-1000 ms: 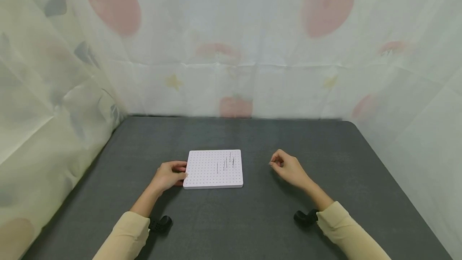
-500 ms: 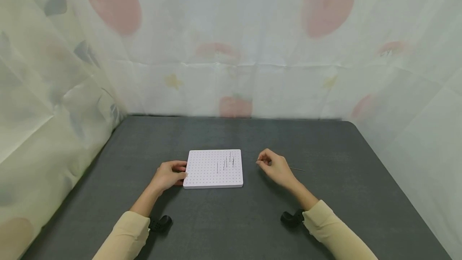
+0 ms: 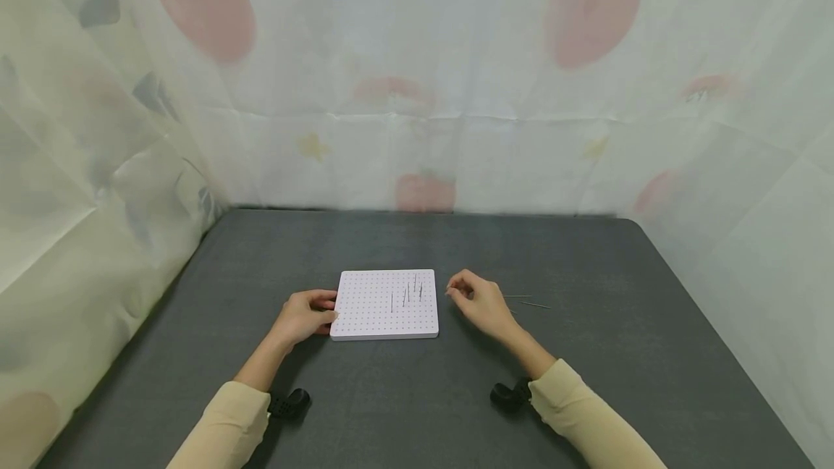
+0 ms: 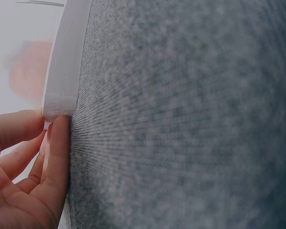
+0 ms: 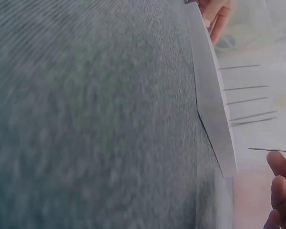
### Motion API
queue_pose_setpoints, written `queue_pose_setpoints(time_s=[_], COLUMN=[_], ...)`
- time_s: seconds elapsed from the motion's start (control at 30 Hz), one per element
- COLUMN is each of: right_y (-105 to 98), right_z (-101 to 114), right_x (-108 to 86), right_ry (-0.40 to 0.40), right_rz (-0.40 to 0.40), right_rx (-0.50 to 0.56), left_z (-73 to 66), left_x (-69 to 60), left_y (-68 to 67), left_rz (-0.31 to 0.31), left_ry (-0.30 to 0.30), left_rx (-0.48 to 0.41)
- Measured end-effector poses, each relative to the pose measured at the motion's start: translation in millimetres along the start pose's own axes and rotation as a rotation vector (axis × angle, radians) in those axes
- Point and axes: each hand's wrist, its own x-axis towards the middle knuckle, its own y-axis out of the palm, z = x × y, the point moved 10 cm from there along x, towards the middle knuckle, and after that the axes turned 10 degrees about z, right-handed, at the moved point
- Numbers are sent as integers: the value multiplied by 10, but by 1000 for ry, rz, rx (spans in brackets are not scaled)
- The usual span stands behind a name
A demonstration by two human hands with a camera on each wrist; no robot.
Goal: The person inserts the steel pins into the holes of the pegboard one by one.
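The left hand [image 3: 303,318] is gripping the white board [image 3: 365,320] at its 9 o'clock edge; the right hand [image 3: 482,304], just off 3 o'clock, is pinching a pin [image 5: 266,150], possibly risking a drop through a slackening pinch.

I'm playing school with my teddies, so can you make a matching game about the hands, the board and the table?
Things:
1. left hand
2. right hand
3. board
4. table

Match with:
A. dark grey
B. white, with pins standing in it
C. holds the board's edge
D. pinches a thin pin

Right pairs: 1-C, 2-D, 3-B, 4-A
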Motion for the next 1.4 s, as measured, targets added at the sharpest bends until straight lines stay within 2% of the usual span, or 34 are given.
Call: queue_pose_setpoints(time_s=[0.6,1.17,1.4], right_y=[178,313,358], right_z=[211,308,342], right_x=[111,142,149], right_ry=[-57,-73,-73], right_rz=[-33,4,25], right_rx=[-41,-169,-180], left_z=[-13,-20,-23], left_x=[-11,15,24], left_y=[5,20,33], left_rz=[0,13,16], left_ry=[6,32,33], left_rx=[-5,-21,-14])
